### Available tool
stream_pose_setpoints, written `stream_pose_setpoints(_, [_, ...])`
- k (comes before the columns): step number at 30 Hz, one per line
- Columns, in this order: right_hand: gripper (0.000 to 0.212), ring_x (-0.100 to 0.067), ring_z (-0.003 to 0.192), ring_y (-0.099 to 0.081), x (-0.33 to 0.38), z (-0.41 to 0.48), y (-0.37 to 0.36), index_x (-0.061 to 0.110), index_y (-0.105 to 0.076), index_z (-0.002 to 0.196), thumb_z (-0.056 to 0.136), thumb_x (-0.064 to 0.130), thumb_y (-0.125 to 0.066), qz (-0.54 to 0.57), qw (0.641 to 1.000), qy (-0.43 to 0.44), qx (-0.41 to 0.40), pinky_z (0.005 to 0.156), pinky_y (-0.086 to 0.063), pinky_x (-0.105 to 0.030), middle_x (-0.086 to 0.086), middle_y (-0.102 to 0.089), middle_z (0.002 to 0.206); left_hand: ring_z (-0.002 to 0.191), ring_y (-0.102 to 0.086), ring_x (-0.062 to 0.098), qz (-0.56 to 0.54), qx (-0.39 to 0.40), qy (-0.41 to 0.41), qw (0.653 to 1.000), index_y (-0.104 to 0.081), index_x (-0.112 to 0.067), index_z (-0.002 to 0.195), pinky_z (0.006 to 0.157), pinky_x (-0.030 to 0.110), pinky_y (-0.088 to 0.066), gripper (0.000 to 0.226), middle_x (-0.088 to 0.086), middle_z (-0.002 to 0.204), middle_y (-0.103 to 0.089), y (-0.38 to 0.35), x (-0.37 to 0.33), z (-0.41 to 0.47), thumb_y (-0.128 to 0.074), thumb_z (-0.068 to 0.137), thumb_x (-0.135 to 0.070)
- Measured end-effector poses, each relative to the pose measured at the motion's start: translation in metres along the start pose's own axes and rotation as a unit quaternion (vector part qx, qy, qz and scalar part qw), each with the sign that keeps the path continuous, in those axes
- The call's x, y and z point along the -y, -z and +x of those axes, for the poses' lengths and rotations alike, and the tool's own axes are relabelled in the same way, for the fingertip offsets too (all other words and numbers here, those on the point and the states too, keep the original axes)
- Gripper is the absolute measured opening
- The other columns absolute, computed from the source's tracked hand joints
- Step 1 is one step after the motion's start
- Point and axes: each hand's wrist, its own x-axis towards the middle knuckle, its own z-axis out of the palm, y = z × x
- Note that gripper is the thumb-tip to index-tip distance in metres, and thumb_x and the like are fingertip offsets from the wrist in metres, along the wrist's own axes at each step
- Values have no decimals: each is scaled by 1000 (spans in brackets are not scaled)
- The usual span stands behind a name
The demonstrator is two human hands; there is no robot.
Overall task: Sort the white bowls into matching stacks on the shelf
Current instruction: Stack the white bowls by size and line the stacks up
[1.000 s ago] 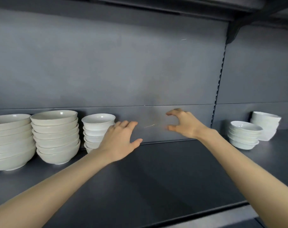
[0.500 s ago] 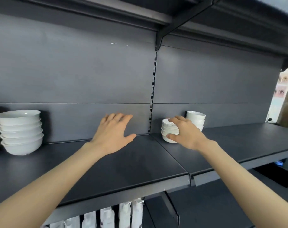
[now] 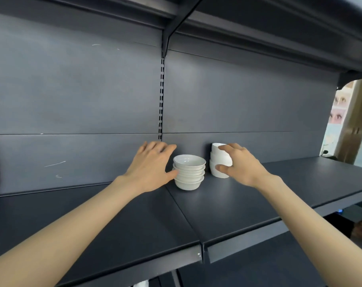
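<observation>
White porcelain sits in two stacks on the dark grey metal shelf [image 3: 248, 206], close to its back panel [image 3: 72, 100] and just right of the seam [image 3: 183, 214] where two shelf boards meet. The stack of shallow bowls [image 3: 189, 172] stands upright, four or so nested, with the top one's rim open to the camera. Just beside it on the right, with a narrow gap between, stands the taller stack of bowls [image 3: 217, 158], narrower and steeper-walled. Whether these sit mouth up or mouth down I cannot tell, since the hand covers much of them.

The left hand [image 3: 149, 168] reaches in from the lower left with its fingers straight and spread, holding nothing. Its thumb tip lies against the left side of the stack of shallow bowls, about halfway up, while the fingers extend past the stack toward the back panel, apart from the rim. The right hand [image 3: 245, 166] is curled round the taller stack of bowls: the thumb presses on its lower front and the fingers hook over its top from the right, so the grip spans nearly the whole height.

Both stacks rest on the shelf. A slotted upright [image 3: 161, 100] runs down the back panel above the left hand, and an upper shelf [image 3: 258, 23] overhangs everything. Pale scratches [image 3: 54, 163] mark the panel at left.
</observation>
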Motion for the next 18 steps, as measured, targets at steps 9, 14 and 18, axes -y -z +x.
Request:
stream_pose_setpoints(9, [59, -25, 131, -36, -77, 70, -9, 20, -39, 141, 89, 34, -61, 8, 1000, -21, -11, 101, -40, -46, 0, -38, 146, 136, -29, 20, -38, -10, -20, 999, -29, -22, 146, 111, 32, -21, 68, -2, 146, -38, -59, -23, 91, -51, 90, -52])
stream_pose_setpoints(14, [60, -25, 133, -37, -116, 95, -20, 20, -39, 142, 88, 34, -63, 20, 999, -34, 1, 103, -39, -47, 0, -37, 146, 134, -32, 20, -57, 3, -32, 998, -29, -22, 146, 107, 31, -24, 68, -1, 144, -41, -91, -47, 126, -52, 89, -53])
stream_pose_setpoints(18, [62, -25, 133, -37, -146, 117, -28, 19, -37, 143, 88, 35, -63, 43, 999, -30, 4, 104, -39, -46, -1, -35, 149, 131, -35, 20, -86, -5, -20, 996, -31, -20, 143, 102, 30, -30, 66, -2, 141, -43, -107, -63, 148, -53, 89, -51])
